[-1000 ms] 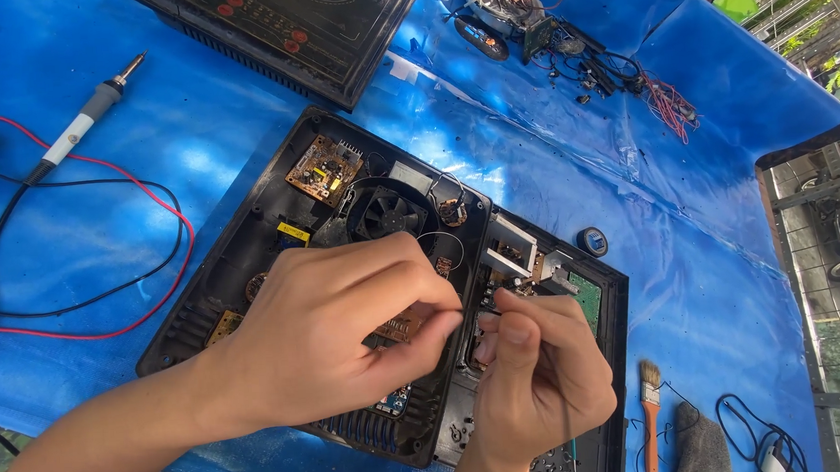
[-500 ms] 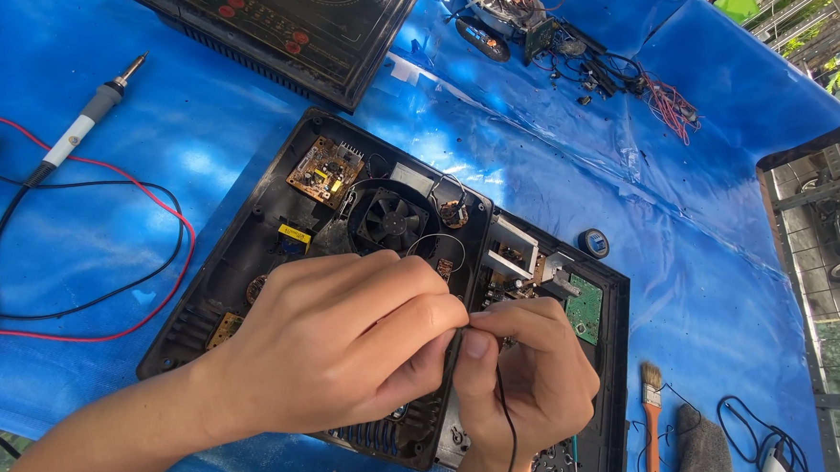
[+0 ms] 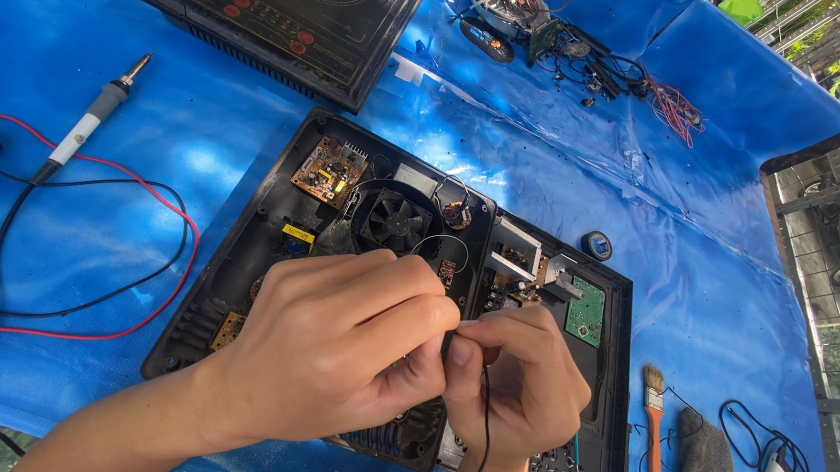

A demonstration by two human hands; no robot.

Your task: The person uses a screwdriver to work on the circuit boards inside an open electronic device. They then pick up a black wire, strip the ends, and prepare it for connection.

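Observation:
An opened black appliance base (image 3: pixel 275 215) lies on the blue sheet, showing a round black fan (image 3: pixel 395 220), a small brown circuit board (image 3: pixel 329 172) and a green board (image 3: pixel 585 311). My left hand (image 3: pixel 334 341) is curled over the middle of the base, fingers closed. Pressed against it, my right hand (image 3: pixel 524 384) pinches a thin black wire (image 3: pixel 485 424) that hangs down from between the fingertips. Whether the left fingers also grip the wire is hidden. What lies under both hands is covered.
A soldering iron (image 3: pixel 88 124) with black and red leads (image 3: pixel 78 283) lies at the left. A second black appliance top (image 3: pixel 304 31) sits at the back, loose parts and wires (image 3: pixel 573 51) beyond it. A small brush (image 3: pixel 655 415) and a round blue-black part (image 3: pixel 596 246) lie at the right.
Both hands shifted slightly toward me and closed together. A small tool held by my right hand a second ago is gone from sight, and a thin black wire now hangs from the fingers.

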